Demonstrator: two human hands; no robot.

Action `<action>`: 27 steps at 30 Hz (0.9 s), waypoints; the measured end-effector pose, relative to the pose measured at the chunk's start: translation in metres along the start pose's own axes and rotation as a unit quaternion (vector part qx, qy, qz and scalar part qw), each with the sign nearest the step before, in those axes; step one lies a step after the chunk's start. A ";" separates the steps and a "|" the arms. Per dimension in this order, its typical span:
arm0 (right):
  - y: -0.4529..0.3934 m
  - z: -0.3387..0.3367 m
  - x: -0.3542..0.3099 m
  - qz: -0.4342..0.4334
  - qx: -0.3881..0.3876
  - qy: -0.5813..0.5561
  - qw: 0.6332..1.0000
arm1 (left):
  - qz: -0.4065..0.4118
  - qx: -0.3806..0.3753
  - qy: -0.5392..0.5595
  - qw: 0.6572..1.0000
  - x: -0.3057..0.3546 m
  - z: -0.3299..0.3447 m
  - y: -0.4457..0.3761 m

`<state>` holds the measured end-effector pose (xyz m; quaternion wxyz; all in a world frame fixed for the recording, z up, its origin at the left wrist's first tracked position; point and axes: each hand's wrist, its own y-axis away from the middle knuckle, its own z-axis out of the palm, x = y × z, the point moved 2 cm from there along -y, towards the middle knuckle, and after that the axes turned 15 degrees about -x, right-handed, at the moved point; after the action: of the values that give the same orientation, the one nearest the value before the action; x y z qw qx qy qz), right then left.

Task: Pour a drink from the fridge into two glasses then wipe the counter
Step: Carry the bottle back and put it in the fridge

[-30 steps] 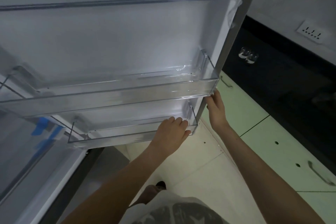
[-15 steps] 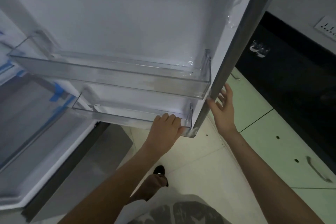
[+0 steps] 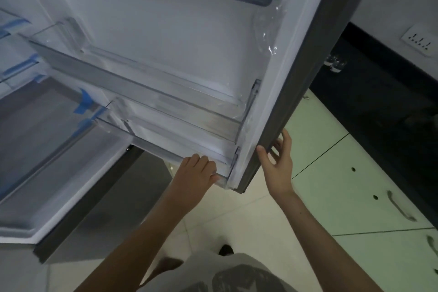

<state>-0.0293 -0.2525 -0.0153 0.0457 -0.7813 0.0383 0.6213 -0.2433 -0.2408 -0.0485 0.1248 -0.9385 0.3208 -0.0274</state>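
While open, white clear-shelved fridge door (image 3: 189, 42)

Bare forearms, grey patterned shirt (image 3: 227, 275) — dark shoe (image 3: 225, 249), sleeves unseen

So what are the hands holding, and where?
The left hand grips the front rim of the lowest door shelf. The right hand rests open against the fridge door edge.

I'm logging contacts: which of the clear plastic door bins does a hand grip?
The lowest clear door bin: the left hand curls over its front edge; the longer bin above is untouched.
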 end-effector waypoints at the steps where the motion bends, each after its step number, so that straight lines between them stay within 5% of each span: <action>1: 0.007 0.004 0.000 -0.002 0.006 0.002 1.000 | 0.011 -0.007 -0.006 1.000 -0.003 0.002 0.007; 11: 0.087 0.064 -0.010 0.010 0.077 -0.006 0.997 | 0.069 -0.021 0.116 0.991 -0.031 -0.017 0.076; 20: 0.170 0.149 -0.032 0.050 0.193 0.007 0.980 | 0.129 -0.053 0.141 0.980 -0.076 -0.037 0.148; 27: 0.208 0.201 -0.043 0.066 0.204 0.047 0.976 | 0.149 -0.087 0.133 0.976 -0.109 -0.048 0.196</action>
<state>-0.2575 -0.4351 -0.0232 0.1608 -0.7794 0.2177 0.5651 -0.4527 -0.3348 -0.0483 0.0015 -0.8755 0.4716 -0.1054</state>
